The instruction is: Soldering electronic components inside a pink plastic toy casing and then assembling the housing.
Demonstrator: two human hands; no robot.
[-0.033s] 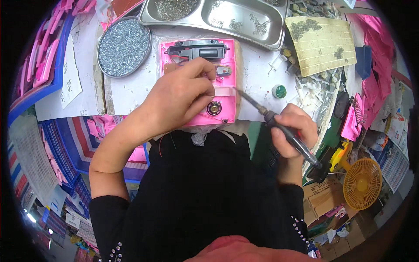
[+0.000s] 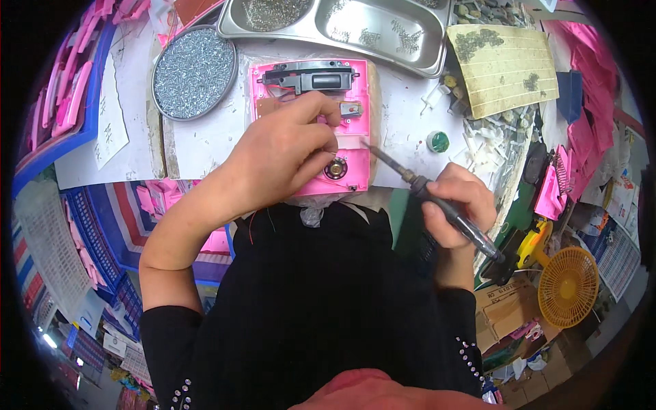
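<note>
Under my left hand (image 2: 277,157) lies the pink plastic housing (image 2: 355,123), open side up on the white bench (image 2: 205,147); fingers spread flat over its middle, fingertips pinching at something small near the metal tab (what exactly, I cannot tell). Right hand (image 2: 458,205) closed fully round the dark handle of the soldering iron (image 2: 437,205), pen-style. Iron's long axis runs diagonally, handle down toward my right, thin metal tip up-left, ending at the housing's right edge, just beside my left fingers. So the work lies up and left of the right grip, and directly beneath the left; left hand is the nearer. Small round speaker (image 2: 335,168), metallic, ringed, sits just below my left fingers at the housing's near corner. Black moulded part (image 2: 311,76) across the far end, matte. Beyond the left hand: round tin of bright screws (image 2: 195,72), glittery, grainy. Farther ahead, steel tray (image 2: 410,34), shiny, compartmented. Small green-topped pot (image 2: 438,141) just past the iron's tip.
</note>
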